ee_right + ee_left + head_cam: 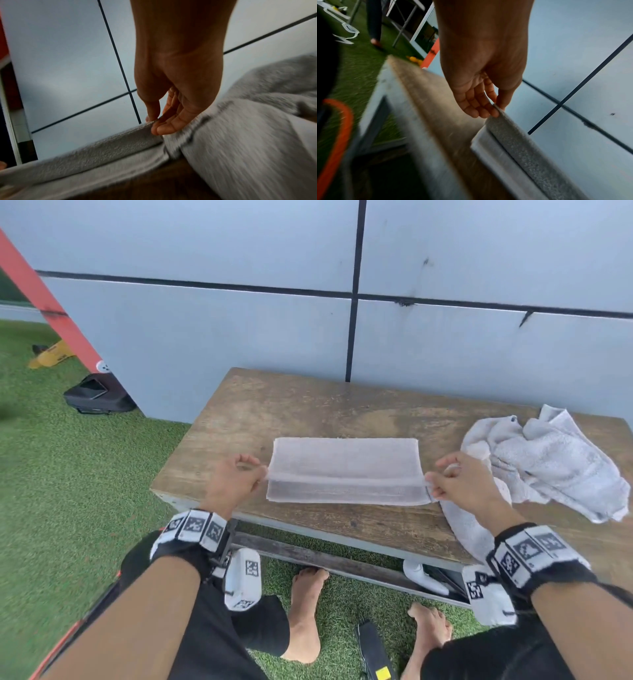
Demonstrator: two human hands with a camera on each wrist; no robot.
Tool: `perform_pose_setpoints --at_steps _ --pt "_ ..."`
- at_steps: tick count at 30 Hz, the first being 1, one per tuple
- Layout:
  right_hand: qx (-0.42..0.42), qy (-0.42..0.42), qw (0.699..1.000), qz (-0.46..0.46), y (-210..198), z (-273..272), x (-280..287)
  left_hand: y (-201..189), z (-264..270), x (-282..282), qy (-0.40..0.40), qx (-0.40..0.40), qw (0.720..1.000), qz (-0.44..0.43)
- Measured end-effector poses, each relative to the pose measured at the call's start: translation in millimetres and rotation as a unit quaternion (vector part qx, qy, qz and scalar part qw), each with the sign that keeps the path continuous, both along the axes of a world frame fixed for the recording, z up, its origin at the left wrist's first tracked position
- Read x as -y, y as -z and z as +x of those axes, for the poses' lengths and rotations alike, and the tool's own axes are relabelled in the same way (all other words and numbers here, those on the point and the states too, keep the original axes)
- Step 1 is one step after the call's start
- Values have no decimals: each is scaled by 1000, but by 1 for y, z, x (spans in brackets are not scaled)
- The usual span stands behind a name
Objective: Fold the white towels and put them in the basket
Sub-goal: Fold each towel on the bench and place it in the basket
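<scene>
A white towel (346, 463) lies flat across the middle of the wooden table (308, 409), its near edge raised into a fold. My left hand (260, 474) pinches the left end of that raised edge (496, 112). My right hand (432, 486) pinches the right end (150, 123) between thumb and fingers. A heap of crumpled white towels (544, 460) sits at the table's right end, partly under my right wrist, and fills the right of the right wrist view (248, 135). No basket shows in any view.
A grey panelled wall (342, 320) stands right behind the table. Green turf (68, 491) covers the floor, with a black bag (97, 395) and an orange post (44, 299) at the left. My bare feet (305, 611) are under the table's front edge.
</scene>
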State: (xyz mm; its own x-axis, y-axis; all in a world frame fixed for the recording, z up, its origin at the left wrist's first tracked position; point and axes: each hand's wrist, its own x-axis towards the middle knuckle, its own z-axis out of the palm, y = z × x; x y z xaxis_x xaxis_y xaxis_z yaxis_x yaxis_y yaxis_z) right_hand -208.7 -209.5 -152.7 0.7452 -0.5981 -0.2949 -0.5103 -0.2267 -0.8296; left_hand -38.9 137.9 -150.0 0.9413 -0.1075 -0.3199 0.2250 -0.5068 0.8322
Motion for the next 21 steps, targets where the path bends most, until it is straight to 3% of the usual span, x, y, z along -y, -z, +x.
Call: perform_pose_setpoints --at_steps 4,11,21 --pt "-16 3 1000 -1 20 -11 0 29 -12 -9 13 -32 999 8" --pt "-26 -30 997 -65 23 -11 4 30 -11 -8 24 -16 999 13" --pt "-52 -45 989 -132 26 -17 1 27 -14 -2 67 18 991 112"
